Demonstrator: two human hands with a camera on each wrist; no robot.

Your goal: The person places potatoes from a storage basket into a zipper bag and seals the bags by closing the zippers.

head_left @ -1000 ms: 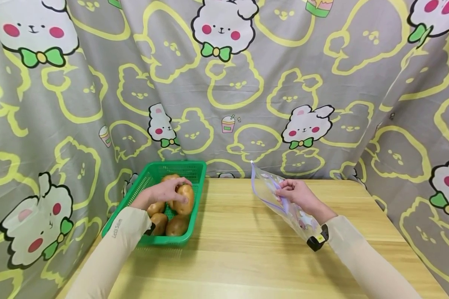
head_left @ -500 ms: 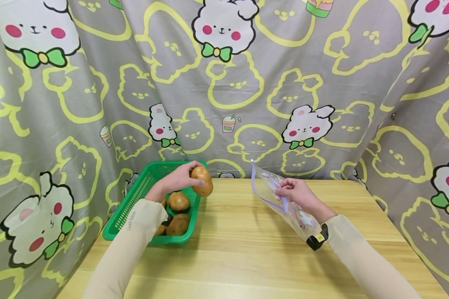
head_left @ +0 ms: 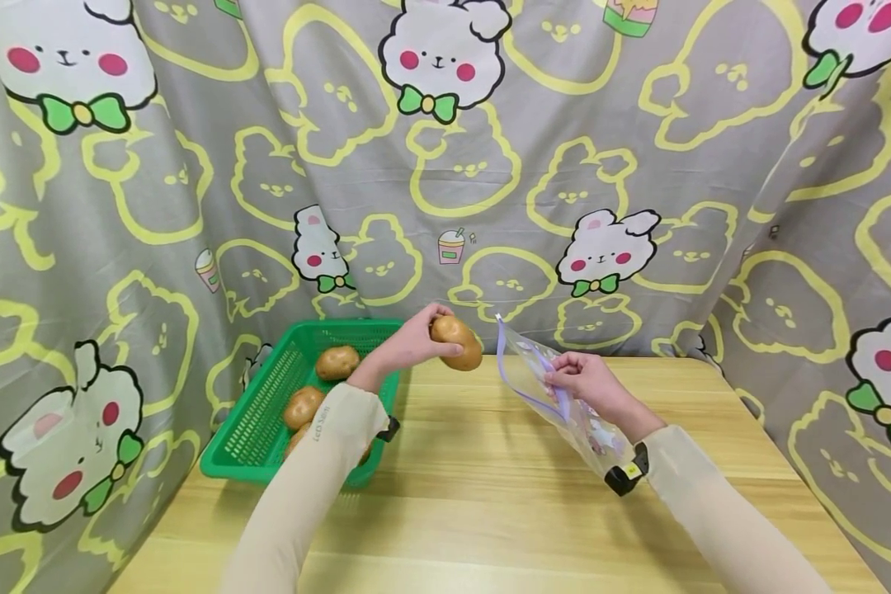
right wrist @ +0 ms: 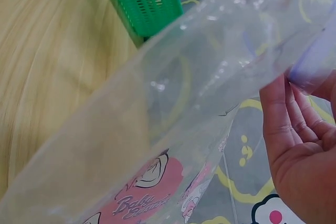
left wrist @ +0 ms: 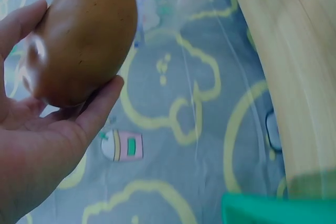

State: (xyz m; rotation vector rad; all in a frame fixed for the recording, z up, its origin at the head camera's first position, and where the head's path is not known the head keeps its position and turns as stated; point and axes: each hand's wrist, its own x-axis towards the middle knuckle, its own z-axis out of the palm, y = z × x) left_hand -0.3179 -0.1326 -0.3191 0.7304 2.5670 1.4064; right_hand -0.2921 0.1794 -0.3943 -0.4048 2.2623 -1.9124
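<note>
My left hand (head_left: 414, 337) grips a brown potato (head_left: 456, 343) between thumb and fingers, held in the air right of the green basket. In the left wrist view the potato (left wrist: 86, 40) fills the grasp, thumb on one side and fingers on the other. My right hand (head_left: 590, 384) pinches the edge of a clear zip bag (head_left: 535, 379) with a purple rim. The bag's mouth gapes toward the potato, a short gap apart. Pink printing shows on the bag (right wrist: 157, 182) in the right wrist view.
A green plastic basket (head_left: 241, 450) stands on the left of the wooden table (head_left: 460, 511). Inside lie several potatoes (head_left: 337, 363), some hidden behind the left sleeve. A patterned grey curtain (head_left: 483, 239) hangs behind the table and along both sides.
My left hand has lifted the potato out of the basket and carried it right, close to the bag's mouth. My right hand and the bag have stayed nearly still.
</note>
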